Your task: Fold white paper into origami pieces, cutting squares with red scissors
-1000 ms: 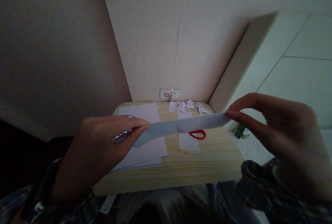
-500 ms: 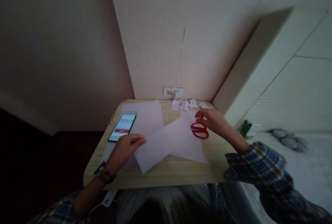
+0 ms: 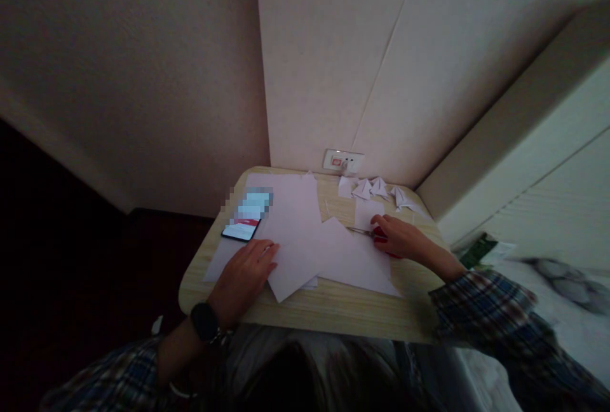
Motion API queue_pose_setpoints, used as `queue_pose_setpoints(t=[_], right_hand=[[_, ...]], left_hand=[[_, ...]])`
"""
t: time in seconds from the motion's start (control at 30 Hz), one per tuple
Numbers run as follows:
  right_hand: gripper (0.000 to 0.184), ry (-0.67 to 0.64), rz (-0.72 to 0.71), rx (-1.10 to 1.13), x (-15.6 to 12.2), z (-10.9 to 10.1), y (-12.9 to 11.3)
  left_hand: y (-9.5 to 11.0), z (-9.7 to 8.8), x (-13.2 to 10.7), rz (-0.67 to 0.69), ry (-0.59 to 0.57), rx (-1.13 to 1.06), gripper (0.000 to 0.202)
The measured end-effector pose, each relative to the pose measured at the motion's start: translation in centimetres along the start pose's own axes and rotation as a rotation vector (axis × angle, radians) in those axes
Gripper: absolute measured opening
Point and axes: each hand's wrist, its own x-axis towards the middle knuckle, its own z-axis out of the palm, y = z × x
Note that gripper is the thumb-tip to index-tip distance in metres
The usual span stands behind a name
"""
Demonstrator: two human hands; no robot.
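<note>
The red-handled scissors [image 3: 363,231] lie low over the paper, blades pointing left. Around their handles are the curled fingers of my right hand [image 3: 403,237], which covers part of the red loops. My left hand [image 3: 245,272] rests palm down at the left edge of a white paper piece [image 3: 295,266], fingers lying on it and slightly bent. That piece overlaps a large white sheet [image 3: 290,202]. Another white sheet [image 3: 357,262] with a slanted edge lies under the scissors.
A phone [image 3: 243,227] with a lit screen lies at the left of the wooden table [image 3: 333,316]. Several small folded paper pieces [image 3: 363,189] sit along the back edge, below a wall socket [image 3: 343,161]. A bed [image 3: 534,297] stands at the right.
My right hand has come down onto the scissors and taken their handles; the blades now show. My left hand has loosened its pinch, and the paper piece it held up lies lower. The view has shifted.
</note>
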Motion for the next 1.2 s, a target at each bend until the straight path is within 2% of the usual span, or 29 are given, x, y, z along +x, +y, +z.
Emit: queue_pose_setpoints(t=[0.1, 0.2, 0.3, 0.4, 0.43, 0.47, 0.53, 0.6, 0.7, 0.83, 0.93, 1.1, 1.2], right_hand=[[0.038, 0.067, 0.041, 0.038, 0.0, -1.1, 1.1], [0.031, 0.181, 0.121, 0.135, 0.1, -3.7, 2.4], [0.029, 0.260, 0.183, 0.322, 0.4, -6.2, 1.7], [0.028, 0.211, 0.116, 0.740, 1.3, -6.3, -3.1], [0.024, 0.111, 0.099, 1.065, 1.9, -5.8, -5.5], [0.019, 0.052, 0.070, 1.160, 2.5, -5.1, -8.0], [0.012, -0.031, 0.030, 1.225, 4.1, -3.1, -13.0], [0.011, -0.100, -0.003, 1.250, 5.9, -1.1, -17.0], [0.013, -0.165, -0.021, 1.224, 7.9, 1.2, -20.1], [0.026, -0.207, -0.036, 1.169, 8.6, 2.4, -20.2], [0.028, -0.189, -0.023, 1.140, 8.7, 2.3, -18.4], [0.030, -0.133, 0.044, 1.108, 8.9, 1.2, -14.0], [0.029, -0.088, 0.048, 1.081, 8.7, 0.8, -13.8]], left_hand=[[-0.5, 0.5, -1.3, 0.157, -0.032, 0.083, 0.022], [-1.0, 0.6, -2.2, 0.256, -0.043, 0.152, 0.029], [-1.3, 0.4, -2.8, 0.311, -0.052, 0.201, 0.034], [-1.4, 0.4, -3.1, 0.332, -0.057, 0.235, 0.036], [-1.5, 0.4, -3.2, 0.334, -0.057, 0.244, 0.037], [-1.5, 0.4, -3.3, 0.334, -0.056, 0.251, 0.038], [-1.7, 0.6, -3.4, 0.327, -0.055, 0.262, 0.042], [-1.9, 0.8, -3.5, 0.322, -0.054, 0.264, 0.045], [-2.1, 0.7, -3.3, 0.327, -0.060, 0.253, 0.044], [-1.9, 0.2, -2.9, 0.337, -0.081, 0.238, 0.041], [-1.7, -0.1, -2.9, 0.330, -0.092, 0.225, 0.041], [-1.7, 0.0, -3.2, 0.305, -0.102, 0.210, 0.046], [-1.7, -0.1, -3.1, 0.290, -0.108, 0.205, 0.048]])
